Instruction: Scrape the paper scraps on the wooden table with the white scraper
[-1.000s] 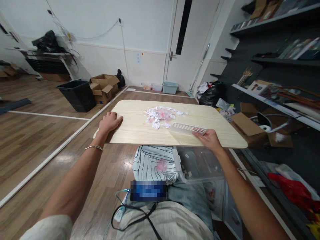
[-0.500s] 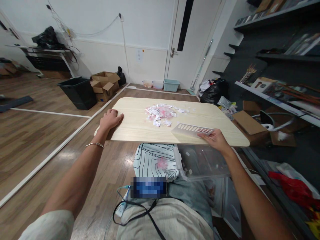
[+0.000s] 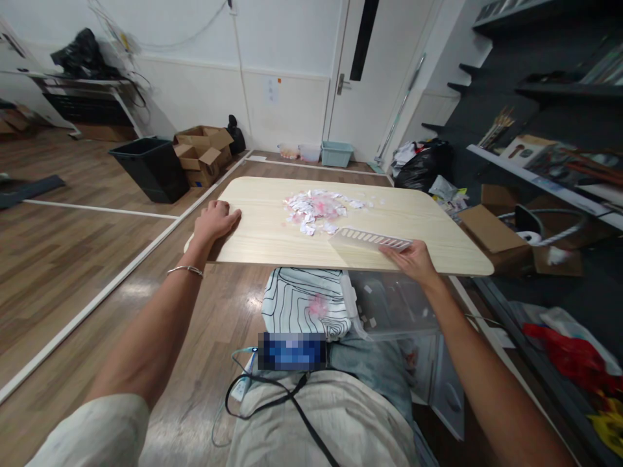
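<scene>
My left hand (image 3: 217, 221) rests on the left end of a pale wooden tabletop (image 3: 413, 220), its thumb stretched out and holding nothing. In my right hand (image 3: 411, 261) is a whitish slotted plastic panel (image 3: 363, 239), gripped by its right end. The panel stands on its long edge near the table's front, slanting away to the left. Just beyond its left end lies a loose heap of torn white and pink paper scraps (image 3: 316, 209). A few smaller bits trail off to the right of the heap.
Below the table's front edge are a line-patterned cloth (image 3: 302, 301) with a pink smudge and a clear plastic bin (image 3: 394, 305) with small pale pieces inside. A black bin (image 3: 150, 170) and cardboard boxes (image 3: 202, 152) stand at left. Shelves (image 3: 535, 168) line the right side.
The slotted panel in my right hand has shifted slightly left, closer to the paper scraps. My left hand keeps its place on the tabletop. The whole view has tilted a little downward.
</scene>
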The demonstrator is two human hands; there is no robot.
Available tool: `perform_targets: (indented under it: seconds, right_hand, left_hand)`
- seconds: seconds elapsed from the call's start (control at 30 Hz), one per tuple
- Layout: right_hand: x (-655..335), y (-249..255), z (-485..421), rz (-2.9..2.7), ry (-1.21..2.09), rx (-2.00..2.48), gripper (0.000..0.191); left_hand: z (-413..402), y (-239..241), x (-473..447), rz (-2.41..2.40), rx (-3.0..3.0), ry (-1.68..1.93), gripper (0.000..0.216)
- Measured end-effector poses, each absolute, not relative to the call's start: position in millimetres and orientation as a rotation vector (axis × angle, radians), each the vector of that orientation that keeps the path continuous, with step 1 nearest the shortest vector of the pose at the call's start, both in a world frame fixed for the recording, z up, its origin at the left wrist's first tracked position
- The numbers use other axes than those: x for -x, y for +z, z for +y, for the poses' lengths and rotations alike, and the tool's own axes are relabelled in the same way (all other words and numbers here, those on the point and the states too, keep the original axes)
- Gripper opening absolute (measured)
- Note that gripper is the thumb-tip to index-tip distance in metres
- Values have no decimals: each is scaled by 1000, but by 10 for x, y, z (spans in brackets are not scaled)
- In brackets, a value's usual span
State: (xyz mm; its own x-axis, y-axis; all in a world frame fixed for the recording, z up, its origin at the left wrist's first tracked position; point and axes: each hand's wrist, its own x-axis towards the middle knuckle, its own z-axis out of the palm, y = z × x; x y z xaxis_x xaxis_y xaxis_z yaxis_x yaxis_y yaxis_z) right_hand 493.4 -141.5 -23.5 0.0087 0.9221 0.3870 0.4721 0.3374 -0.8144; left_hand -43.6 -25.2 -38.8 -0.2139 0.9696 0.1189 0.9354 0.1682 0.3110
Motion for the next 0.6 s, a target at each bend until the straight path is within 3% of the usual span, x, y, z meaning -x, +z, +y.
perform_targets:
  seconds: [0.6]
  right_hand:
    - [-4596, -230, -1150, -1940, 852, 1036, 45]
  left_hand:
    - [-255, -368, 414, 2338, -1908, 492, 65]
